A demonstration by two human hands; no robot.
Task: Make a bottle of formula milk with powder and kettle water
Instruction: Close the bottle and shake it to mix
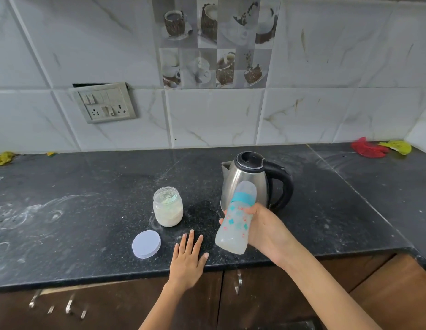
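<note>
The capped feeding bottle (235,222), milky inside, is gripped tilted by the right hand (264,227), probably for mixing. The left hand (188,256) is laid flat, fingers (191,239) spread and empty, on the bench (88,186)

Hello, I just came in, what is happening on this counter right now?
A person is making formula milk. The right hand holds a capped baby bottle tilted above the black counter; cloudy whitish liquid is inside it. The left hand lies flat and open on the counter, holding nothing. The powder jar stands open, and its round lid lies beside it, nearer the counter edge. A steel kettle stands behind the bottle.
</note>
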